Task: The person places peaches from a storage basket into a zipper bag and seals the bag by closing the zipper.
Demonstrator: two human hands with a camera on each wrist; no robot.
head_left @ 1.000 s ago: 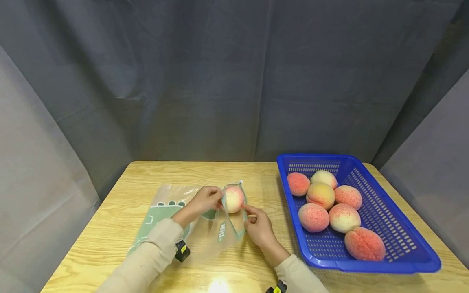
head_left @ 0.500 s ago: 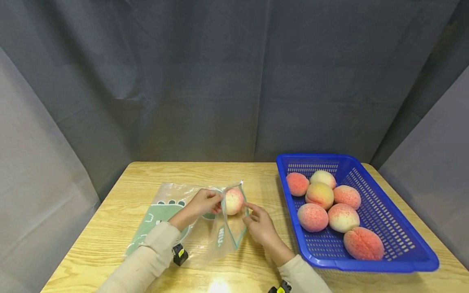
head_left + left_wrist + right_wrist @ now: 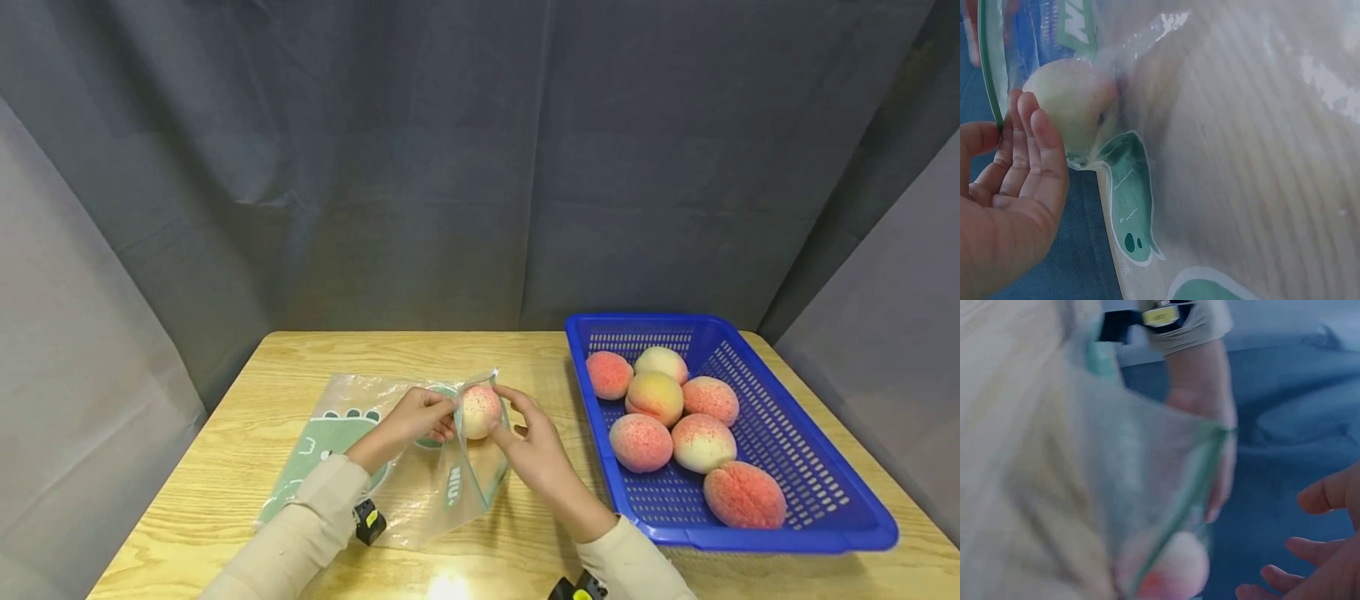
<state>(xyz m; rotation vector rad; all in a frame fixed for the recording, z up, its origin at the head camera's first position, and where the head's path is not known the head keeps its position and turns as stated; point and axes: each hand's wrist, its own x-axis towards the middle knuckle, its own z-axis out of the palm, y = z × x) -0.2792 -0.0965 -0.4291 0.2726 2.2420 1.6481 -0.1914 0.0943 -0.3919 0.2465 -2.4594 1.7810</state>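
A pale peach (image 3: 480,411) with pink speckles sits in the mouth of a clear plastic bag (image 3: 431,508) with green print. My left hand (image 3: 420,421) pinches the near-left rim of the bag between thumb and fingers, as the left wrist view also shows. Close to the peach's right side is my right hand (image 3: 536,446), thumb and index finger spread apart. In the right wrist view, these fingers (image 3: 1319,550) are spread and stand apart from the peach (image 3: 1175,569). The bag's printed body lies flat to the left, partly hidden under my left forearm.
A blue plastic basket (image 3: 622,508) stands at the right of the wooden table (image 3: 300,354), holding several more peaches, one of them yellowish (image 3: 655,398). Grey curtains (image 3: 405,167) hang behind the table and along both sides.
My right hand's fingers have spread, and its index finger has risen toward the bag's upper rim. The left hand keeps its pinch on the bag, almost in the same place.
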